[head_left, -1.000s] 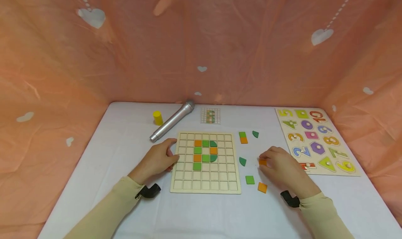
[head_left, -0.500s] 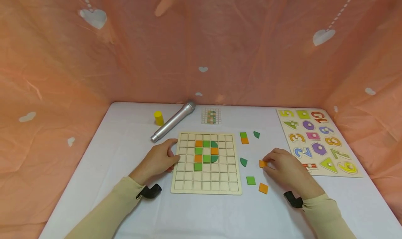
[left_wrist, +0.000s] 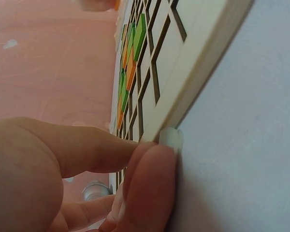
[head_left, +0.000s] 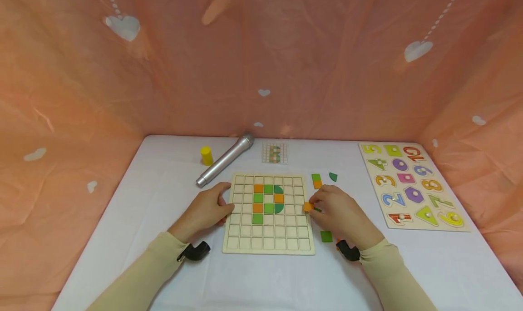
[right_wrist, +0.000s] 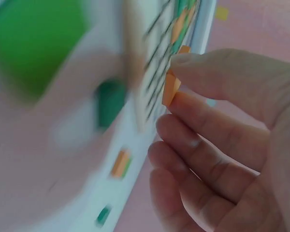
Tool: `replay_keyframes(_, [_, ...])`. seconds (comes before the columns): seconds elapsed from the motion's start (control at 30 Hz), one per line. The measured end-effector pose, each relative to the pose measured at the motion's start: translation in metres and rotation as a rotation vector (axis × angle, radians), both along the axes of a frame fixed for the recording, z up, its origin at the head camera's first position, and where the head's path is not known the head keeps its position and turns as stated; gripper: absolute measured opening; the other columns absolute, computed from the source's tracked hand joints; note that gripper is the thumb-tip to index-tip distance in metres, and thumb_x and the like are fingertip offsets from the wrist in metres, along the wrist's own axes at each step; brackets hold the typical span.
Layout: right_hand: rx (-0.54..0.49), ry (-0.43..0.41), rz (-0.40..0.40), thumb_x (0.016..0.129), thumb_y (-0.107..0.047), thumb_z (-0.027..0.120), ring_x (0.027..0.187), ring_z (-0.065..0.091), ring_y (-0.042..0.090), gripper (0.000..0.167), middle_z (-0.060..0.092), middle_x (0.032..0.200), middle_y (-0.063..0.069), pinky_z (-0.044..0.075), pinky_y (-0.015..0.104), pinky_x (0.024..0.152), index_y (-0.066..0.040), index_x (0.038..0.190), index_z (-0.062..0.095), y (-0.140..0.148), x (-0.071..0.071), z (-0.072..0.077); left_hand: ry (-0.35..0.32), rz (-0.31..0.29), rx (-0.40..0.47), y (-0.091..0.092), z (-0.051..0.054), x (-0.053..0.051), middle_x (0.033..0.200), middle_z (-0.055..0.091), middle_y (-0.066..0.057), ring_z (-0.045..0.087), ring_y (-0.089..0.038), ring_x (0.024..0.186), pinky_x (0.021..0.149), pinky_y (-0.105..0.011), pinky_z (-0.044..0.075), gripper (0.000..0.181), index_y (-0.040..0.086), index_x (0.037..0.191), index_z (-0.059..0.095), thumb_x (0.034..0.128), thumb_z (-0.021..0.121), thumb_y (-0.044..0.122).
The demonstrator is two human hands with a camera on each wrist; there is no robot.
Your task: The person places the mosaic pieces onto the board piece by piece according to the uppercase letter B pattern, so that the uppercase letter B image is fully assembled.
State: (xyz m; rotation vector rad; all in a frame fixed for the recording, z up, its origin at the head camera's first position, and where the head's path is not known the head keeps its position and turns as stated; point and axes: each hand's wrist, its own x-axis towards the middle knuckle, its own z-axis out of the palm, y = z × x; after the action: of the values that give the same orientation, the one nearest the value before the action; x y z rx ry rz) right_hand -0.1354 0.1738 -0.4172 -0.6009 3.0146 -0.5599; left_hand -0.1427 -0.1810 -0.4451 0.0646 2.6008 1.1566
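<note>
A wooden grid board [head_left: 245, 238] lies flat on the table, with orange, green and dark green tiles [head_left: 268, 208] set in its cells. My left hand [head_left: 204, 209] holds the board's left edge; in the left wrist view the thumb and a finger [left_wrist: 152, 188] pinch its rim. Between the right hand's [head_left: 341, 213] thumb and index finger is an orange square tile [right_wrist: 170, 88], held above the board's right edge. Near that hand lie a green square tile [head_left: 326, 236] and a dark green quarter-round tile [head_left: 333, 177]. Another orange tile is mostly hidden beneath the right wrist.
A small pattern card [head_left: 274, 153] lies behind the board. The silver microphone [head_left: 224, 160] and a yellow cylinder [head_left: 206, 156] are at the back left. A number puzzle board [head_left: 412, 188] occupies the right side. Adjoining green and orange tiles [head_left: 316, 178] lie right of the grid board.
The right hand has picked the orange square tile off the table and carried it left to the board's right edge. My left hand stays on the board.
</note>
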Motion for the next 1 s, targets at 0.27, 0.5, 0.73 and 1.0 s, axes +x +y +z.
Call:
replay_keyframes(0.27, [-0.009, 0.038, 0.103, 0.09, -0.023, 0.087, 0.096, 0.063, 0.017, 0.019, 0.071, 0.102, 0.001, 0.06, 0.038, 0.084, -0.009, 0.101, 0.08, -0.046, -0.007, 0.008, 0.021, -0.017, -0.001, -0.003, 0.0, -0.001, 0.082, 0.069, -0.004, 0.066, -0.015, 0.062, 0.061, -0.028, 0.055, 0.07, 0.007, 0.162, 0.044, 0.0995, 0.075, 0.017])
replay_keyframes(0.5, [0.006, 0.082, 0.199, 0.089, -0.023, 0.088, 0.095, 0.063, 0.016, 0.015, 0.07, 0.095, -0.001, 0.058, 0.031, 0.079, -0.011, 0.097, 0.081, -0.074, 0.003, -0.001, 0.021, -0.023, -0.002, -0.002, -0.001, -0.001, 0.079, 0.069, -0.004, 0.066, -0.015, 0.061, 0.061, -0.028, 0.054, 0.07, 0.006, 0.161, 0.045, 0.0988, 0.075, 0.017])
replay_keyframes(0.73, [0.032, 0.123, 0.243, 0.088, -0.02, 0.088, 0.085, 0.059, 0.015, 0.012, 0.065, 0.089, -0.002, 0.055, 0.028, 0.07, -0.012, 0.093, 0.081, -0.084, 0.009, -0.011, 0.019, -0.017, 0.01, -0.001, -0.001, -0.001, 0.081, 0.068, -0.005, 0.066, -0.016, 0.06, 0.062, -0.03, 0.055, 0.07, 0.007, 0.161, 0.045, 0.0996, 0.075, 0.017])
replay_keyframes(1.0, [0.036, 0.162, 0.258, 0.088, -0.018, 0.088, 0.083, 0.059, 0.014, 0.011, 0.067, 0.09, -0.002, 0.055, 0.028, 0.071, -0.011, 0.094, 0.082, -0.084, 0.009, -0.015, 0.012, -0.014, 0.011, -0.002, -0.001, 0.0, 0.082, 0.067, -0.005, 0.065, -0.016, 0.061, 0.062, -0.03, 0.054, 0.069, 0.007, 0.161, 0.045, 0.0996, 0.074, 0.016])
